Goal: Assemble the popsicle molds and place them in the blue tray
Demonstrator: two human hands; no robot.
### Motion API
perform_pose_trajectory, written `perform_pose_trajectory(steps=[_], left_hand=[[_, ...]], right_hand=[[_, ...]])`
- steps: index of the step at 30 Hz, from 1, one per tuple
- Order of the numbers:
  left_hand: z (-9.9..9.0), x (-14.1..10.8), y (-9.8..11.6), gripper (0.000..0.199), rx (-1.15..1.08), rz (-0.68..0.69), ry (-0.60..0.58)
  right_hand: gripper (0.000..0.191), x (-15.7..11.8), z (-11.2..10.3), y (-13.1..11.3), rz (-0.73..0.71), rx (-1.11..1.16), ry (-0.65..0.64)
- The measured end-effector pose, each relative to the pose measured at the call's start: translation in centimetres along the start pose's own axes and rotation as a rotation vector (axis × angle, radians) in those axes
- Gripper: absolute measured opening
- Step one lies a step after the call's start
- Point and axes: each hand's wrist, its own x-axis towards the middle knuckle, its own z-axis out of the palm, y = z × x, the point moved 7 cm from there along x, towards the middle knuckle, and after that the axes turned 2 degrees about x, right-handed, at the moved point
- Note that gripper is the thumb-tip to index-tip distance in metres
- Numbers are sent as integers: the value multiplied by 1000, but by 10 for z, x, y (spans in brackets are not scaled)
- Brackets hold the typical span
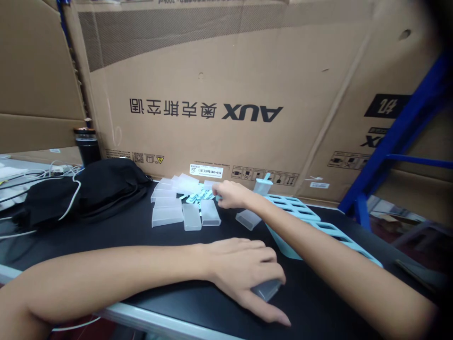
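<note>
My left hand [247, 273] lies over a translucent ice-pop mold [268, 290] near the table's front edge, fingers curled round it and thumb stretched along its near side. Farther back, my right hand [231, 194] is closed in a pinch at the right side of a pile of light blue stick pieces [201, 193]. A bit of light blue shows at its fingertips, mostly hidden. Several empty-looking translucent molds [167, 213] lie around the pile. Another loose mold [248, 219] rests below my right wrist. One mold with a light blue stick top [263, 184] stands upright behind my right forearm.
Light blue racks with rectangular openings [332, 230] stand to the right, partly behind my right arm. At the left are a black bag [109, 186], a dark bottle [87, 147] and white cables [71, 200]. A large cardboard box [212, 71] walls off the back; a blue metal frame [396, 123] rises right.
</note>
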Motion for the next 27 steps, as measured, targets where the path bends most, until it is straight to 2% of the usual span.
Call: perform_pose_trajectory(steps=[2,5,8,11,14,19,21,23,25,27], left_hand=[[-3,-7,-4,55,41,-11,40],[-16,-23,-15,67,104,-88,146],[-32,-39,-31,69,165,-231,260],[-48,-48,-44,62,224,-351,412],[-52,-51,-53,65,218,-428,499],[-45,-54,-63,75,159,-496,496],[-44,-54,-62,72,145,-470,450],[-41,-51,-60,64,157,-432,343],[-38,-47,-57,58,192,-405,238],[-37,-45,-54,56,233,-390,197]], right_hand=[[26,-22,-18,6,-12,144,112],[22,-70,-40,22,-39,656,291],[32,-112,-34,37,24,1098,363],[32,-129,-20,31,43,1337,363],[30,-124,-12,10,-5,1449,340],[28,-117,-7,-9,31,1425,445],[26,-115,-2,-12,26,1409,454],[26,-114,4,-15,4,1414,413],[27,-114,8,-15,-5,1426,337],[28,-116,6,-13,-27,1399,227]])
